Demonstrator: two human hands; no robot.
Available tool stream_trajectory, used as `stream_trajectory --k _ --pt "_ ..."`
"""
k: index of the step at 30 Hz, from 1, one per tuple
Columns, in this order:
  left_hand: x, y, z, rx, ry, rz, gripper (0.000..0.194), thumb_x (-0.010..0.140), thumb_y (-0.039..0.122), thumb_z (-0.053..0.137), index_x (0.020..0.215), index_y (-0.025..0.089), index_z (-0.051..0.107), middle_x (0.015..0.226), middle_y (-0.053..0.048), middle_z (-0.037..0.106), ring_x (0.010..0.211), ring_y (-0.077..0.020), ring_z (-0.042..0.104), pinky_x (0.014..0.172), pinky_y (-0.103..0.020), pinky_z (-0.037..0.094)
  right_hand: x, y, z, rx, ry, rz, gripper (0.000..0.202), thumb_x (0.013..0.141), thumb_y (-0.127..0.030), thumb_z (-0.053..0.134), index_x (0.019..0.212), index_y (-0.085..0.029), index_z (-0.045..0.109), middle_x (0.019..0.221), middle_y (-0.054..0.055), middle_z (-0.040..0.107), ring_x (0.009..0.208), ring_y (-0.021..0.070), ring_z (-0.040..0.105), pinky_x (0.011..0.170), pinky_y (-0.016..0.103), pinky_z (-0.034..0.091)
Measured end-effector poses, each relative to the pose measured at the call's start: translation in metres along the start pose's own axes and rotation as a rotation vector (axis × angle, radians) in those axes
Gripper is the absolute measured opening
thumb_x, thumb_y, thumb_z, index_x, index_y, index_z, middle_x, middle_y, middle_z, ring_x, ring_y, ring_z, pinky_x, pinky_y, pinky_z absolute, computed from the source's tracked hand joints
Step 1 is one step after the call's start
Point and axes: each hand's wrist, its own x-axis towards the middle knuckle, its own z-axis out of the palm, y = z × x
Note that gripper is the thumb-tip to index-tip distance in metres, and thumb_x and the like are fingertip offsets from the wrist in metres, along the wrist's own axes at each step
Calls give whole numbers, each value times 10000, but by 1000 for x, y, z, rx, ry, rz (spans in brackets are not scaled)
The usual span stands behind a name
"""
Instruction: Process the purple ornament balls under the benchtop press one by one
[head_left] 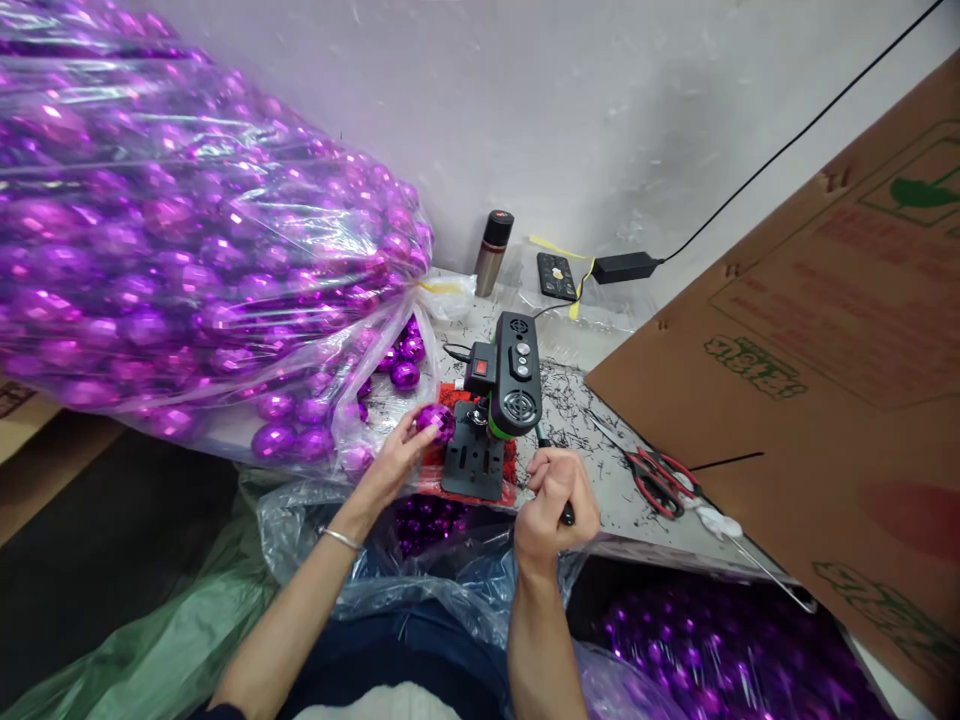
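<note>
A shiny purple faceted ball (437,424) is held in the fingers of my left hand (401,455), at the left side of a small black bench machine (517,375). This machine has round vents, several buttons and a slotted black base plate (472,465) lying on red material. My right hand (556,497) is wrapped round a black-ended lever handle (568,514) at the machine's right side. Between the two hands the base plate shows bare. Just behind my left hand lie loose purple balls (405,375) in the mouth of a clear plastic bag.
A large clear bag (225,210) of purple balls fills the left. Red-handled scissors (660,480) lie right, beside a cardboard box (810,330). A flask (493,253), a phone (556,275) and a power adapter (625,266) are behind. Black scraps litter the bench. More balls (735,650) sit below.
</note>
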Motion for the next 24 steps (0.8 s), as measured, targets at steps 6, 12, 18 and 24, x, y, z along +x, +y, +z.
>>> stream_trajectory --k 6,12,18,24 --pt "-8 -40 39 195 -1 126 571 886 454 757 1373 195 607 1347 -132 743 1235 -285 721 1108 -468 560 4 0 -1 -15 -30 -20 380 1049 -163 476 675 -228 461 619 -44 503 608 110 547 597 283 412" --pt "-3 -51 46 588 35 322 629 862 428 819 1413 211 608 1311 -144 748 1239 -338 709 1083 -530 551 2 3 -4 -30 -56 -26 365 1044 -168 472 685 -231 480 626 -35 517 617 122 569 597 290 434" --pt "1 -62 53 683 -5 508 606 872 420 826 1401 215 614 1359 -153 719 1287 -336 683 1100 -528 541 -1 2 -8 -37 -74 -39 346 1038 -152 470 702 -229 497 634 -36 523 616 122 570 597 286 441" --pt "4 -72 52 671 -21 525 623 876 442 827 1412 216 605 1365 -151 713 1303 -335 673 1118 -535 529 -24 17 -7 -46 -56 -80 336 1035 -146 455 711 -227 498 642 -36 520 638 127 585 610 284 441"
